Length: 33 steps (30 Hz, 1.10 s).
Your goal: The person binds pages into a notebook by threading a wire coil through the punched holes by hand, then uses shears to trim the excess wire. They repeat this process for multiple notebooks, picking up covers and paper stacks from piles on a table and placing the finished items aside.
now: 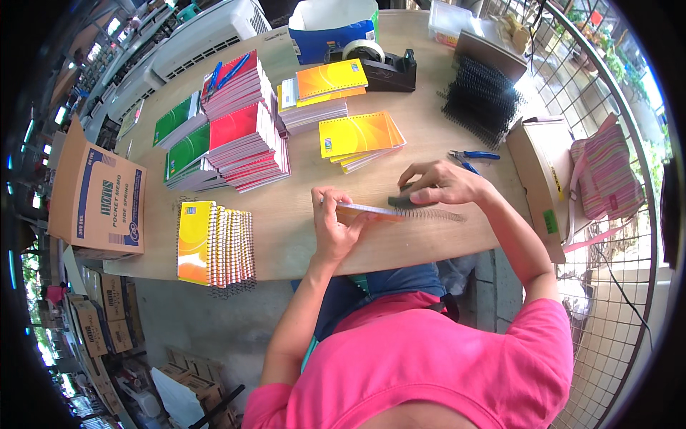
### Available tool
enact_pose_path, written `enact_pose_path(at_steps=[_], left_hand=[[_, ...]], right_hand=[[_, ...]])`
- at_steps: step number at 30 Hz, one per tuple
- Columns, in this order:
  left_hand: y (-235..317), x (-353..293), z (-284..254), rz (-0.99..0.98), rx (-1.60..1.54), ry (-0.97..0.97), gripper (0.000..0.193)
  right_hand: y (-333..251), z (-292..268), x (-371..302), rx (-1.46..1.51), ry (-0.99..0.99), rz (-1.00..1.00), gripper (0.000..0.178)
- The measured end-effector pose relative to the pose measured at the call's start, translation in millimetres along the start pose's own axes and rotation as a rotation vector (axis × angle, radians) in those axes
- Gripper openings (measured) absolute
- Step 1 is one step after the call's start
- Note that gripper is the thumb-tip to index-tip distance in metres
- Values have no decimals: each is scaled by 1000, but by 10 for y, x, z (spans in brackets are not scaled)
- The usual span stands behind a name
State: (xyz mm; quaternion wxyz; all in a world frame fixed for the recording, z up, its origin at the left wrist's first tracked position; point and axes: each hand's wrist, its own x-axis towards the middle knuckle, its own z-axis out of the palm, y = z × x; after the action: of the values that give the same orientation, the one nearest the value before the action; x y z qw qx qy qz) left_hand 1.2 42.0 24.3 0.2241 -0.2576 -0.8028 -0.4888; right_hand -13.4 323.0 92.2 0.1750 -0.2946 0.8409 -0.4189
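Over the front part of the table, my left hand point(334, 227) pinches a thin notebook point(370, 209) held edge-on. A dark spiral coil point(441, 214) runs along its line and sticks out to the right. My right hand point(444, 183) is closed on a small dark grey-green block point(409, 202), just above the coil; I cannot tell whether block and coil touch. Beyond my hands lie a few loose yellow notebooks point(357, 134). Blue-handled pliers point(477, 155) rest to the right of my right hand.
Stacked red notebooks point(234, 129) and green notebooks point(187, 159) stand far left, pens on top. Coil-bound yellow notebooks point(196, 243) line up near left, beside an open carton point(107, 196). A tape dispenser point(391, 71), black coils point(482, 100) and a cardboard box point(544, 179) border the table point(286, 222).
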Motion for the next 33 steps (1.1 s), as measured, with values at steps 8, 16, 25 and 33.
enact_pose_path(at_steps=[8, 16, 25, 33], left_hand=[[65, 22, 49, -19, -42, -18, 57], [89, -9, 105, -28, -62, -42, 57], [56, -17, 99, -146, -331, 32, 48], [-324, -88, -75, -392, -833, -145, 33]], right_hand=[[73, -73, -5, 394, 15, -135, 54], [-53, 25, 28, 233, 8, -60, 46], [-91, 53, 134, 114, 168, 20, 38], [-45, 125, 181, 475, 90, -188, 44]])
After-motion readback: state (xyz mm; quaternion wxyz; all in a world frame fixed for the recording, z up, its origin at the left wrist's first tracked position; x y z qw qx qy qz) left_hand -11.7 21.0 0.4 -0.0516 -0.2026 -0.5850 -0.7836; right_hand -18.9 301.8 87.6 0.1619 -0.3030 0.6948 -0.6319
